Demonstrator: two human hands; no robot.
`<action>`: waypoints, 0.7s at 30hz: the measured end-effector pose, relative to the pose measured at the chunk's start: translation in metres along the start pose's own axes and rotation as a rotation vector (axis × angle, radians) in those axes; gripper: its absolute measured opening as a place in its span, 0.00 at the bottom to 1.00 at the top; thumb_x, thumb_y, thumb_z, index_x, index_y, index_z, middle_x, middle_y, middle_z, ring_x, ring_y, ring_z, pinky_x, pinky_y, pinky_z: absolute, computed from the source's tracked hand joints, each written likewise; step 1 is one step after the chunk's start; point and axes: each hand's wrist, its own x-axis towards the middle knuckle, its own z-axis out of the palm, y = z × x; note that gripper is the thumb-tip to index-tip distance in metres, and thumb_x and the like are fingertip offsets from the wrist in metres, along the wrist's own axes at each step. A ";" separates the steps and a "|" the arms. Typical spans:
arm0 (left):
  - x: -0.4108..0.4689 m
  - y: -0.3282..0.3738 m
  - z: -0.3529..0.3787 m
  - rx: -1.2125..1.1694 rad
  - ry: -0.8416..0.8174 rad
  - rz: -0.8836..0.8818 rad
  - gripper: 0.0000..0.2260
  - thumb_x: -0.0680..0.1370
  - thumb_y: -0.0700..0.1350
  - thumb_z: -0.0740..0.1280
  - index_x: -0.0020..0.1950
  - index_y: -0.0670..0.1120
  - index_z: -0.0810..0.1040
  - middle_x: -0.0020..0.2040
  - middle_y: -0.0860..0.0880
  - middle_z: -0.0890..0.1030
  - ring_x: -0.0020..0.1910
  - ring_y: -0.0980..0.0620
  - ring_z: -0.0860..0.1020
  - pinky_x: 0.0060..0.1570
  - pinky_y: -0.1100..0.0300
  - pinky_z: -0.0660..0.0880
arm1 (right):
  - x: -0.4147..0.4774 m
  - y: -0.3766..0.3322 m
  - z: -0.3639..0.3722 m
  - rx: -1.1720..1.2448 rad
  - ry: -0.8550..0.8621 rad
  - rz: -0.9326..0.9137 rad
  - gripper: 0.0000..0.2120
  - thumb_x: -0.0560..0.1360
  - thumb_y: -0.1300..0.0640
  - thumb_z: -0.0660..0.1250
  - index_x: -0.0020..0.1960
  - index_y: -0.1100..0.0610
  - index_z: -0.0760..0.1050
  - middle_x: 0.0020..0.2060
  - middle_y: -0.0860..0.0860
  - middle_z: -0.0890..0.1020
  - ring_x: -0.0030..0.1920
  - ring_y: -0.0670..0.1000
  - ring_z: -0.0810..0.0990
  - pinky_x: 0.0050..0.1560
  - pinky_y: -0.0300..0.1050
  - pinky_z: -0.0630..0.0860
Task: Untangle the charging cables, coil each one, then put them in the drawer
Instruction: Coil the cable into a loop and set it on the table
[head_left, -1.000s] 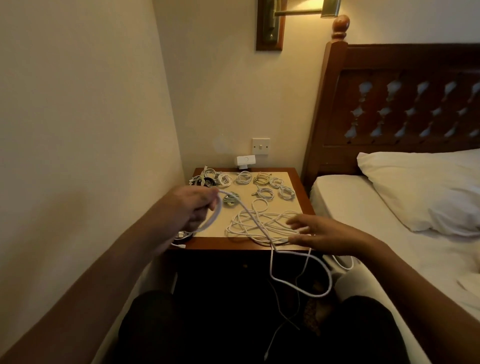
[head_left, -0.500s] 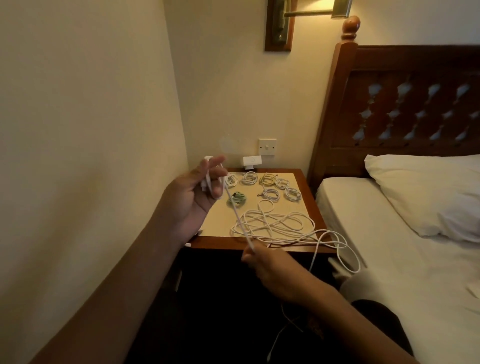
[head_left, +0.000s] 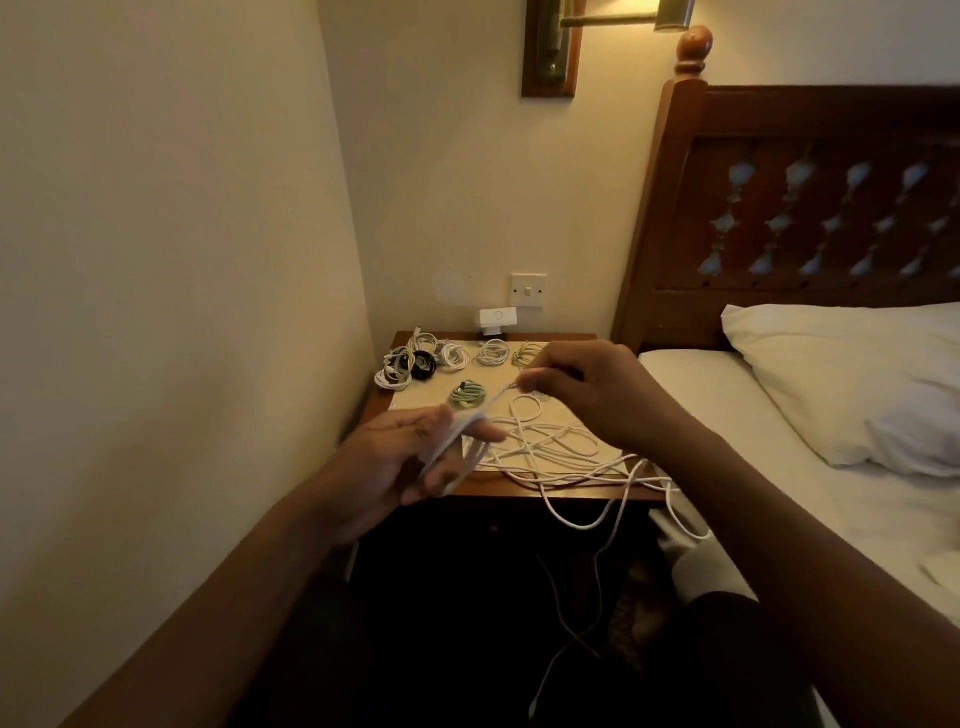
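Your left hand (head_left: 410, 460) holds turns of the white charging cable (head_left: 545, 442) looped round its fingers, the thumb pressing them in place. Your right hand (head_left: 592, 400) pinches the same cable between thumb and fingertips, and the strand runs taut between both hands. The rest of it lies tangled on the bedside table (head_left: 519, 491) and spills over the front edge. Behind sit a green coil (head_left: 467, 393), a black coil (head_left: 423, 364) and white coils (head_left: 493, 352).
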 end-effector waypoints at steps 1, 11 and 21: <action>-0.002 0.006 0.001 -0.064 0.011 0.047 0.21 0.85 0.53 0.58 0.62 0.40 0.83 0.31 0.48 0.68 0.27 0.53 0.61 0.31 0.58 0.57 | -0.001 0.011 0.004 0.006 0.003 0.041 0.09 0.82 0.48 0.66 0.49 0.48 0.84 0.38 0.43 0.81 0.39 0.41 0.76 0.39 0.42 0.71; 0.045 0.041 0.021 -0.008 0.339 0.327 0.14 0.85 0.45 0.60 0.66 0.41 0.77 0.39 0.48 0.84 0.35 0.50 0.81 0.42 0.57 0.80 | -0.055 -0.024 0.091 0.059 -0.478 0.094 0.10 0.86 0.51 0.58 0.62 0.47 0.76 0.57 0.47 0.81 0.56 0.47 0.80 0.60 0.51 0.79; 0.016 0.021 -0.015 0.665 -0.038 -0.098 0.19 0.84 0.55 0.57 0.56 0.49 0.85 0.33 0.50 0.73 0.30 0.56 0.70 0.32 0.65 0.68 | -0.016 -0.005 -0.019 -0.111 -0.216 0.009 0.10 0.76 0.43 0.72 0.45 0.50 0.84 0.31 0.43 0.80 0.33 0.42 0.76 0.35 0.39 0.70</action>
